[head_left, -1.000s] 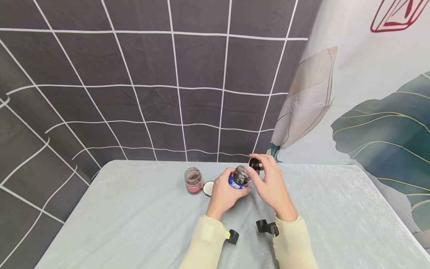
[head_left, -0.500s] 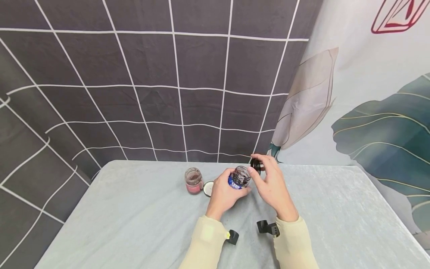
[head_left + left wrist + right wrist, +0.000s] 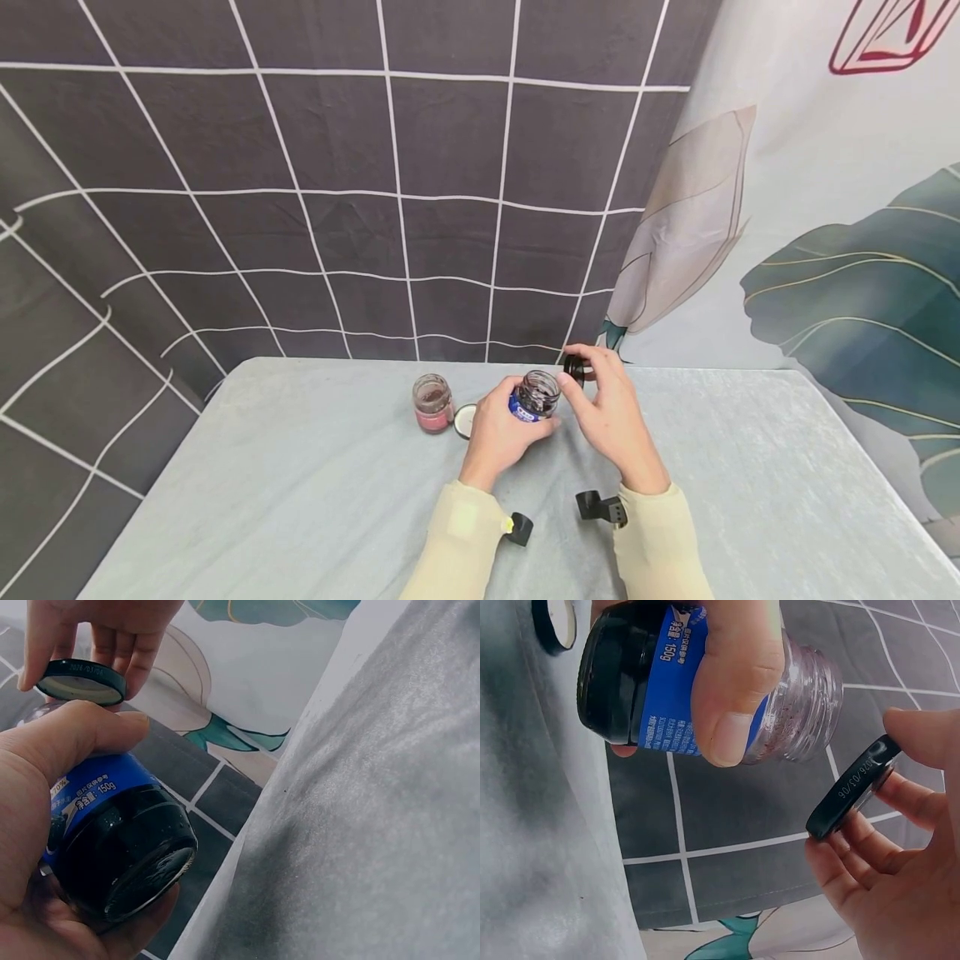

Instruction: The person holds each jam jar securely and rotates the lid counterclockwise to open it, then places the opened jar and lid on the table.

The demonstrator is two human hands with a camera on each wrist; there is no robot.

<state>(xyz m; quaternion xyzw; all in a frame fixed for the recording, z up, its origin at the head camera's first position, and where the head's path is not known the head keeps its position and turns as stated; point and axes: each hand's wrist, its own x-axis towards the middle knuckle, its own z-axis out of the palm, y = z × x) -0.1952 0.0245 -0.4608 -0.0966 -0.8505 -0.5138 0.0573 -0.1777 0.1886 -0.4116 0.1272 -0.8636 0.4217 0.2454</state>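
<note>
My left hand (image 3: 504, 432) grips a glass jar (image 3: 536, 397) with a blue label and dark contents, its threaded mouth uncovered. In the left wrist view the thumb lies across the label of the jar (image 3: 127, 825), fingers beneath. My right hand (image 3: 613, 415) pinches a black lid (image 3: 574, 369) by its edge, just right of the jar's mouth and apart from it. A date is printed on the side of the lid (image 3: 853, 787) in the right wrist view.
Left of my hands a second open jar (image 3: 432, 403) with a pinkish-red label stands on the grey cloth-covered table (image 3: 315, 492). Beside it lies a lid (image 3: 465, 421), pale inside, partly behind my left hand. A dark grid-patterned curtain (image 3: 442, 242) hangs behind the table.
My right hand has shifted slightly right with the black lid, widening the gap to the jar's mouth. The left hand and its jar stay nearly in place.
</note>
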